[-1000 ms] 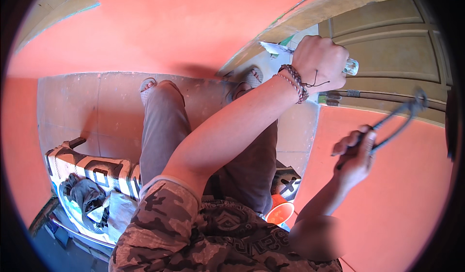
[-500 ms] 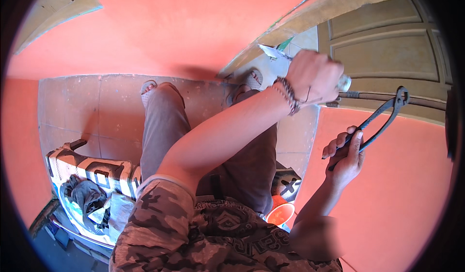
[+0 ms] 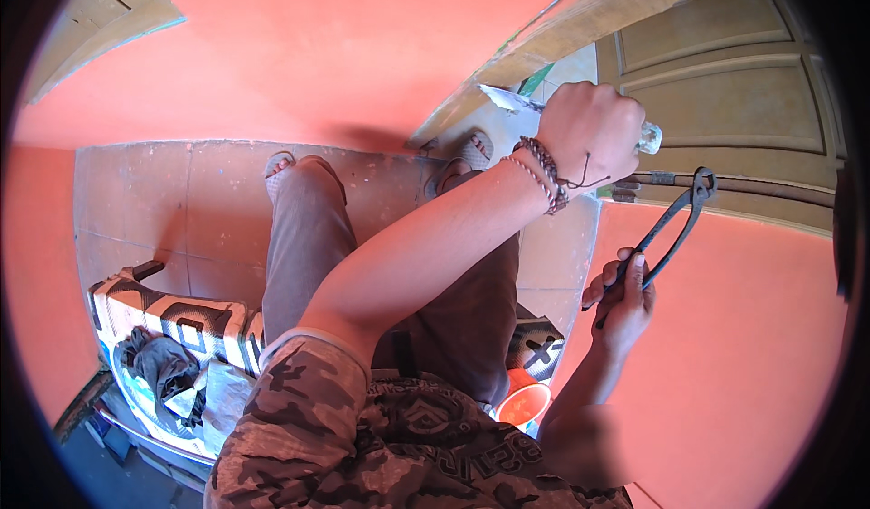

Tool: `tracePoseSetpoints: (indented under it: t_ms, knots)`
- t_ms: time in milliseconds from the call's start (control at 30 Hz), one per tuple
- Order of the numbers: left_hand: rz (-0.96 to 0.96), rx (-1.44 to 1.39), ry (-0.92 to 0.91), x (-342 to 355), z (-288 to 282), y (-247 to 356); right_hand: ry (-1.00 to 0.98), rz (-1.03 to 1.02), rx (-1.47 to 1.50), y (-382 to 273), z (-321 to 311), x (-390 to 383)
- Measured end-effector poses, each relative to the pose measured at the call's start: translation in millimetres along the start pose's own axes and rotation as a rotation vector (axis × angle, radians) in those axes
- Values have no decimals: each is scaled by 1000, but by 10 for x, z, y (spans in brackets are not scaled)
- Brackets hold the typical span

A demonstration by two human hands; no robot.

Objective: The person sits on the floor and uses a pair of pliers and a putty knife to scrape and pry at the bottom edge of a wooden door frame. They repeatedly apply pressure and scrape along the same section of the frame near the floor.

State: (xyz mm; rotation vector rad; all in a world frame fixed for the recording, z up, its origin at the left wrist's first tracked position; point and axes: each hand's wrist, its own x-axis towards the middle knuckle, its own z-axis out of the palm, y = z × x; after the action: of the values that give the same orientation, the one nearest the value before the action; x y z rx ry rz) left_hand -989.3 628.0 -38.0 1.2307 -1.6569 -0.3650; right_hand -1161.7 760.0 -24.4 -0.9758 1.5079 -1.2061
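Note:
Across my lap reaches my left arm, and my left hand (image 3: 594, 130) is closed round what looks like a putty knife. Its pale flat blade (image 3: 509, 99) sticks out on the left of the fist, and a whitish, greenish handle end (image 3: 650, 137) shows on the right. The middle of the handle is hidden by the fingers. Lower right, my right hand (image 3: 625, 293) grips dark metal pincers (image 3: 681, 219) by the lower ends of the handles. The pincers' head points up and right, in front of the door's foot, apart from my left hand.
A coral wall (image 3: 326, 47) rises ahead; another coral surface (image 3: 716, 328) lies to the right. A panelled door (image 3: 725, 101) stands upper right. At left, a patterned seat (image 3: 172, 314) carries a dark cloth (image 3: 163, 364). An orange cup-like container (image 3: 523, 407) sits by my hip.
My right hand and the pincers have moved left, bringing the pincers' head closer to my left hand. My left fist has shifted slightly upward, still round the putty knife.

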Motion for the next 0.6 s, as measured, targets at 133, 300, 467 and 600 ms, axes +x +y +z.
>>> tracePoseSetpoints:
  t_ms: [133, 300, 467, 600]
  knots:
    - [73, -83, -87, -250, -111, 33, 26, 38, 18, 77, -61, 7]
    - [183, -173, 78, -367, -119, -30, 32, 82, 9, 132, -59, 8]
    - [157, -184, 30, -377, -154, -11, 9, 80, 44, 176, -88, 29]
    - [-59, -14, -14, 41, -53, 104, 1, 86, 27, 200, -74, 76]
